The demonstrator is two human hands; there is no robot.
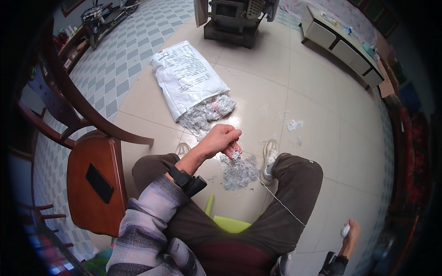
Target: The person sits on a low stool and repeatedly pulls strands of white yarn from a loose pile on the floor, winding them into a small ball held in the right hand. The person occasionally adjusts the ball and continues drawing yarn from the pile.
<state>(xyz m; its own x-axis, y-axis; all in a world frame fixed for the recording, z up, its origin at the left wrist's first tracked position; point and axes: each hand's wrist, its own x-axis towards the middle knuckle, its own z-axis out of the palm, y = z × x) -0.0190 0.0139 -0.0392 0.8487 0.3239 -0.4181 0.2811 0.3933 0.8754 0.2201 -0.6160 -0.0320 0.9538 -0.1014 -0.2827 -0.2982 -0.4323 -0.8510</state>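
Between the fingertips of my left hand (226,138) is a small white tangle of thread (236,155), held above the floor between my feet. A loose heap of grey-white tangled thread (240,174) lies on the floor just below it. From this area a white strand (281,203) runs down to the right across my thigh; its far end is lost past the leg. Out to the lower right, my right hand (352,233) grips a small white ball of thread (345,230). Tangled thread (203,114) also spills from the mouth of a white plastic bag (190,79) bearing print.
A wooden chair (93,165) with a black phone (99,183) on its seat stands at left. Thread scraps (295,125) lie on the tiles beyond my right shoe (270,158). Farther off are a metal stove (229,22) and a low cabinet (342,45).
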